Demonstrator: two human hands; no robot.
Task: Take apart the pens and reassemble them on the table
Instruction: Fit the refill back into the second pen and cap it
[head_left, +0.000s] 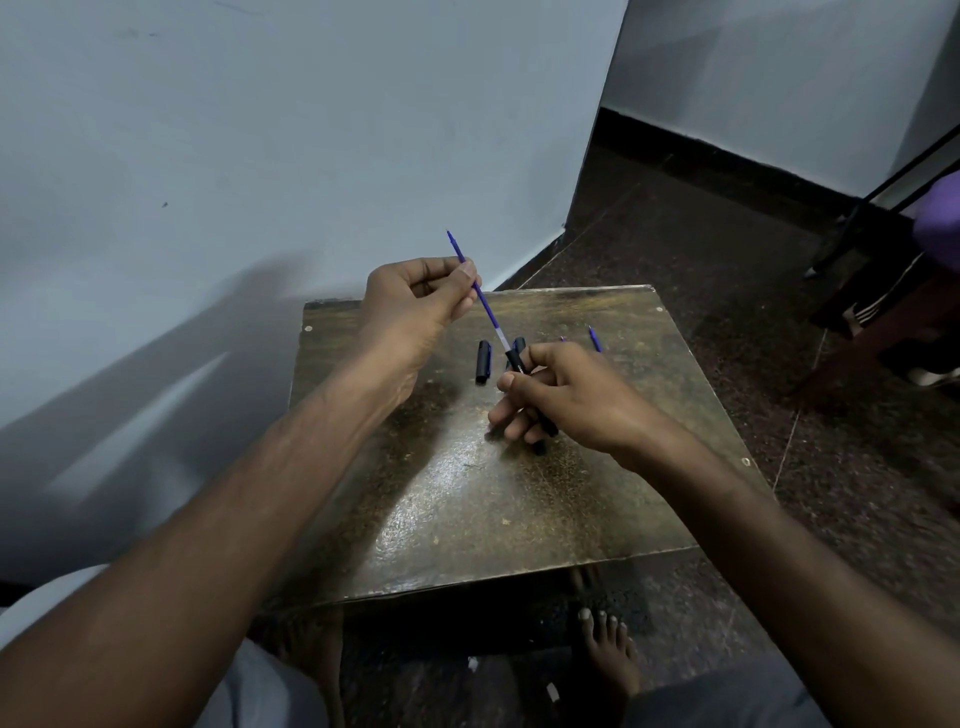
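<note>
We see a small square table of dark, worn, glossy wood (467, 509) set against a pale blue wall (260, 130), with dark speckled stone flooring (675, 234) beyond its right edge. Above the table's far half, our left hand (415, 301) pinches a thin blue plastic ink refill (480, 291) between thumb and fingertips, while our right hand (566, 400) curls round a black plastic pen barrel (519, 364); the refill's lower end sits in the barrel's mouth. Whether it is entering or leaving we cannot tell. On the tabletop near the far edge lie a black pen cap (483, 362), a second black part (518, 345) just behind the barrel, and a loose blue refill (595, 339) toward the far right corner.

We judge the refill light, narrow and flexible, likely to bow if gripped near its tip; holding it nearer the barrel should steady it. The barrel seems stiff, smooth and light, best held mid-length. The glossy surface may let round parts roll.
</note>
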